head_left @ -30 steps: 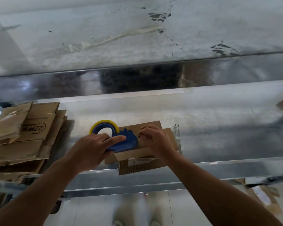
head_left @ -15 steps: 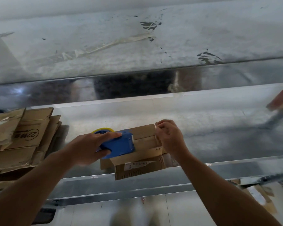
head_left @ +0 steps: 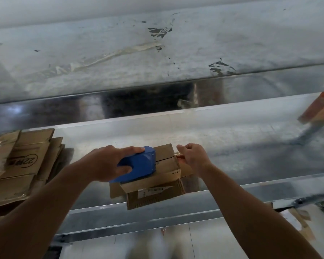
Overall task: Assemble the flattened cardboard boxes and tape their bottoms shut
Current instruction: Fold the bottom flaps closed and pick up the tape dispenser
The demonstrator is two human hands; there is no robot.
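A small brown cardboard box [head_left: 166,168] stands bottom-up at the front edge of the metal table [head_left: 241,146], its flaps folded shut. A white barcode label [head_left: 153,190] shows on its near side. My left hand [head_left: 105,163] grips a blue tape dispenser [head_left: 138,167], which rests on the left part of the flaps. My right hand [head_left: 194,157] is at the box's right edge with fingers curled, pressing there; whether it pinches tape I cannot tell.
A stack of flattened cardboard boxes [head_left: 19,165] lies at the left on the table. An orange-brown box [head_left: 320,109] sits blurred at the far right edge. A raised steel shelf [head_left: 157,53] with tape residue runs behind. Cardboard scraps [head_left: 297,221] lie on the floor.
The dispenser has tilted down flat onto the box, hiding its yellow roll. My right hand has slid from the top of the flaps to the box's right edge.
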